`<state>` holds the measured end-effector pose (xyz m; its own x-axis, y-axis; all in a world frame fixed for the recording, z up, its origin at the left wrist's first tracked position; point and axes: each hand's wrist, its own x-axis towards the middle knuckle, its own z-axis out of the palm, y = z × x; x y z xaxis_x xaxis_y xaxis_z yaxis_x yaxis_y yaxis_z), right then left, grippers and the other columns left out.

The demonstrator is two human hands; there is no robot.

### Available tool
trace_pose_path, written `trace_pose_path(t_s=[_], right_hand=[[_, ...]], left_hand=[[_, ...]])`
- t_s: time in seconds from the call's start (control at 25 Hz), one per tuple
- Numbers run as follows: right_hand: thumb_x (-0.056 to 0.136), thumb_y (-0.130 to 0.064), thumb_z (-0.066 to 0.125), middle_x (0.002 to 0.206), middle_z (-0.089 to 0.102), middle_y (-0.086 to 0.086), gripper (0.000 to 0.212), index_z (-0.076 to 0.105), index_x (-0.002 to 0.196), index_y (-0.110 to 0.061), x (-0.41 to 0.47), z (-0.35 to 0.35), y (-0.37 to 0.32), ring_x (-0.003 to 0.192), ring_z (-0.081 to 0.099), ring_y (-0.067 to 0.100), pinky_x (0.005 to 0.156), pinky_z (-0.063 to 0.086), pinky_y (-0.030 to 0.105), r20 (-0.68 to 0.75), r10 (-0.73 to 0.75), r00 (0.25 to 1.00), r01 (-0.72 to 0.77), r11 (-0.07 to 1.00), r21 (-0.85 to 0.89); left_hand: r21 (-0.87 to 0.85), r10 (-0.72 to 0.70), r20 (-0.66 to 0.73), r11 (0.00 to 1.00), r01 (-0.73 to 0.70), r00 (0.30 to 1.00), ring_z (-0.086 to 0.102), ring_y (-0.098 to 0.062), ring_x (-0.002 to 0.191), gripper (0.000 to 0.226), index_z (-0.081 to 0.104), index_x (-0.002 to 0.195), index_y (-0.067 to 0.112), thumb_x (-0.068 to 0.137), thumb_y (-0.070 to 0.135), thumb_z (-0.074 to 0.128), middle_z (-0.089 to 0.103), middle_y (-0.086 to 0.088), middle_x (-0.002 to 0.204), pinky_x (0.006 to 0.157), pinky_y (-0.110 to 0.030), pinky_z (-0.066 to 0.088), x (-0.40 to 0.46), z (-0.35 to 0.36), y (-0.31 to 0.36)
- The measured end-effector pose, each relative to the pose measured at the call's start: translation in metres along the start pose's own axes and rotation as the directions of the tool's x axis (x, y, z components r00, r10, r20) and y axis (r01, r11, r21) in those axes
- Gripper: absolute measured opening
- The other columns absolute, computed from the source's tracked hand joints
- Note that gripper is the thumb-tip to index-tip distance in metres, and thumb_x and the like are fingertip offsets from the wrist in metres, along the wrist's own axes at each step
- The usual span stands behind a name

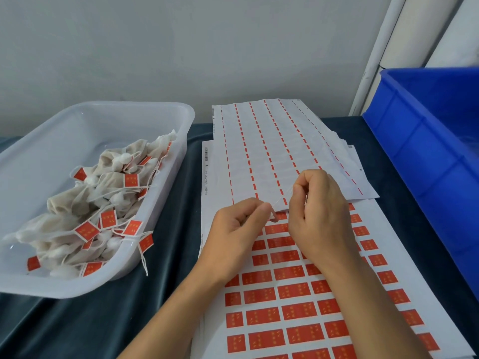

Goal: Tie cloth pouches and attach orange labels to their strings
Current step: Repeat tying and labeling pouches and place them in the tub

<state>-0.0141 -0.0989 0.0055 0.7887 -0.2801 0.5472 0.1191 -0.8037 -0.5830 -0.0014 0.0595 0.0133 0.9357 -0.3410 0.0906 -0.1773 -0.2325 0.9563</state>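
My left hand (pixel 239 224) and my right hand (pixel 318 213) are closed over the sticker sheets, and a thin white string (pixel 281 198) runs taut between their fingertips. Any pouch on that string is hidden under my hands. Beneath them lies a sheet of orange labels (pixel 285 314), many rows still filled. A used sheet (pixel 269 151) with its labels peeled off lies over the far end of it. At the left a clear plastic tub (pixel 166 117) holds several tied cloth pouches (pixel 108 182) with orange labels on their strings.
A blue plastic crate (pixel 427 141) stands at the right edge, close to the sheets. A dark cloth (pixel 103 327) covers the table. One labelled string (pixel 143 257) hangs over the tub's near rim. A pale wall stands behind.
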Motion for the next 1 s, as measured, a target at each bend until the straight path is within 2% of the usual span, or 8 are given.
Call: trace_pose_path(t_s=[0.12,0.24,0.48,0.64,0.84,1.0], right_hand=[[0.101,-0.025,0.052,0.094,0.047,-0.009,0.012,0.041,0.100,-0.029,0.0001,0.0019,-0.0006,0.072,0.047,0.006,0.062,0.033,0.011,-0.028,0.062,0.998,-0.063,0.997,-0.047],[0.101,-0.024,0.054,0.095,0.047,-0.009,0.012,0.042,0.102,-0.027,0.0004,0.0031,-0.0025,0.076,0.048,0.008,0.064,0.031,0.011,-0.076,0.111,0.991,-0.115,0.992,-0.044],[0.099,-0.021,0.058,0.090,0.050,-0.009,0.022,0.039,0.100,-0.032,-0.0013,0.0024,-0.0034,0.072,0.051,0.008,0.062,0.038,0.013,-0.076,0.019,0.997,-0.018,1.000,0.010],[0.099,-0.021,0.059,0.092,0.051,-0.008,0.021,0.040,0.100,-0.030,-0.0014,0.0029,-0.0055,0.074,0.053,0.011,0.063,0.038,0.014,-0.091,0.070,0.993,-0.068,0.997,0.023],[0.100,-0.023,0.057,0.091,0.055,-0.005,0.014,0.044,0.100,-0.028,-0.0005,-0.0006,-0.0034,0.075,0.056,0.012,0.063,0.044,0.019,-0.033,0.085,0.996,-0.082,0.992,0.100],[0.100,-0.023,0.057,0.092,0.054,-0.004,0.015,0.043,0.099,-0.028,-0.0015,0.0017,-0.0095,0.076,0.055,0.012,0.063,0.043,0.019,-0.029,0.119,0.992,-0.117,0.990,0.074]], left_hand=[[0.056,0.001,-0.006,0.998,-0.001,1.000,0.073,-0.004,0.082,0.035,0.073,0.081,0.039,0.109,0.036,0.051,0.074,0.019,0.083,0.070,-0.010,0.053,0.0004,0.0029,0.0007],[0.065,0.013,-0.008,0.998,-0.012,1.000,0.072,-0.003,0.081,0.036,0.070,0.079,0.043,0.108,0.040,0.049,0.072,0.022,0.081,0.070,-0.008,0.051,0.0006,0.0043,0.0033],[0.050,0.030,-0.038,0.998,-0.028,0.999,0.073,-0.007,0.083,0.031,0.070,0.084,0.034,0.103,0.044,0.047,0.073,0.017,0.084,0.072,-0.012,0.054,-0.0002,-0.0003,-0.0012],[0.091,0.026,-0.024,0.996,-0.024,0.999,0.073,-0.005,0.088,0.031,0.070,0.087,0.038,0.109,0.038,0.048,0.074,0.019,0.090,0.074,-0.011,0.055,-0.0003,0.0015,-0.0027],[0.107,0.033,-0.029,0.994,-0.030,0.999,0.073,-0.005,0.092,0.026,0.069,0.092,0.038,0.107,0.043,0.049,0.073,0.020,0.095,0.077,-0.013,0.057,-0.0047,0.0028,-0.0011],[0.139,0.028,-0.027,0.990,-0.024,0.999,0.073,-0.004,0.092,0.027,0.070,0.090,0.037,0.108,0.038,0.050,0.073,0.021,0.095,0.077,-0.015,0.058,-0.0032,0.0015,-0.0006]])
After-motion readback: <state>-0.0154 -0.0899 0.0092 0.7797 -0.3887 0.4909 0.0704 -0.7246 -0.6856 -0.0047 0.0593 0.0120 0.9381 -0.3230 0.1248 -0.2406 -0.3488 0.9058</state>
